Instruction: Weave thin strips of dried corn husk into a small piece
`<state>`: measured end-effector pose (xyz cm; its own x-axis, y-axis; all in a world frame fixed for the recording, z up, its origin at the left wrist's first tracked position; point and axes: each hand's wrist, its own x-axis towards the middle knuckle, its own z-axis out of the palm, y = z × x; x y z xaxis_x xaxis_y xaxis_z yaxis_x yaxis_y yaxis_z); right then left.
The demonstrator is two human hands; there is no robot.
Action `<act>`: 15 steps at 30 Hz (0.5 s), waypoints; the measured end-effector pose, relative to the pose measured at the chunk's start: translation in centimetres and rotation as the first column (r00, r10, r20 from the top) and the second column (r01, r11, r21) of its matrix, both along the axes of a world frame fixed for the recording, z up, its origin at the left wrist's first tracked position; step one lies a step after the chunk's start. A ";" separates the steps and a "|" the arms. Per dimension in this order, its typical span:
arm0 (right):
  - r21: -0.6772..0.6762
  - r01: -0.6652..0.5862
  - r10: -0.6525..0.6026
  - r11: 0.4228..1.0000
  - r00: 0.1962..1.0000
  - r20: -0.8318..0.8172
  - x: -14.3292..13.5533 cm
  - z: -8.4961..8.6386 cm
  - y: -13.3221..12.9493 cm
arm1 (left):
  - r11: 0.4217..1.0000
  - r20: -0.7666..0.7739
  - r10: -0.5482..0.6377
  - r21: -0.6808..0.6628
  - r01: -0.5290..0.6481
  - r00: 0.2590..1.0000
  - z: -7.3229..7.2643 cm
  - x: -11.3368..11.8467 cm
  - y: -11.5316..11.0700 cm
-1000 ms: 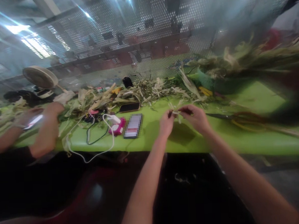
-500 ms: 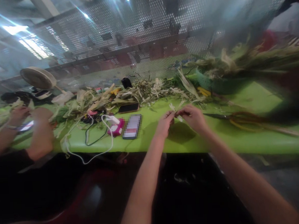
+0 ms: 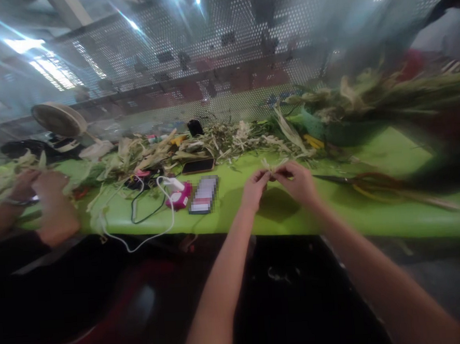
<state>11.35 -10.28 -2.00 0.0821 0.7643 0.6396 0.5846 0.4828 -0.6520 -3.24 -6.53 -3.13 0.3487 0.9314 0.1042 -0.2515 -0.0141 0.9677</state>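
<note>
Left hand and right hand pinch fingers together on a small pale husk piece above bench, seemingly mid-work, unfinished; loose husk pile behind looks unworked.

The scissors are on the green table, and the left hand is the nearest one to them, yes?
No, the nearest one is the right hand: the head view shows the scissors on the green table, to its right, with the left hand farther off.
</note>
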 end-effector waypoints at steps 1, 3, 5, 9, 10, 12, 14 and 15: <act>-0.011 0.013 -0.013 1.000 0.999 -0.031 -0.1 -0.1 0.0 | 1.000 -0.016 0.000 0.028 0.000 1.000 0.0 0.0 -0.1; -0.033 0.030 -0.033 0.999 0.996 -0.087 -0.2 -0.2 0.0 | 0.997 -0.054 0.003 0.078 0.001 0.999 0.2 0.1 -0.2; -0.047 0.056 -0.061 0.997 0.991 -0.121 -0.3 -0.3 -0.1 | 0.993 -0.092 0.008 0.117 0.003 0.996 0.3 0.1 -0.3; -0.063 0.115 -0.124 0.991 0.979 -0.160 -0.4 -0.1 -0.3 | 0.985 -0.105 -0.026 0.167 0.043 0.994 0.2 0.2 -0.4; -0.074 0.119 -0.130 0.990 0.976 -0.174 -0.5 0.0 -0.4 | 0.983 -0.096 -0.039 0.176 0.055 0.995 0.1 0.2 -0.3; -0.106 0.108 -0.129 0.988 0.968 -0.213 -0.5 0.2 -0.4 | 0.980 -0.096 -0.043 0.191 0.061 0.994 -0.1 0.3 -0.2; -0.133 0.087 -0.120 0.987 0.957 -0.265 -0.6 0.3 -0.5 | 0.980 -0.126 -0.017 0.197 0.042 0.992 -0.2 0.4 -0.2; -0.140 0.078 -0.117 0.987 0.950 -0.291 -0.7 0.3 -0.5 | 0.980 -0.141 -0.002 0.196 0.030 0.990 -0.1 0.4 -0.3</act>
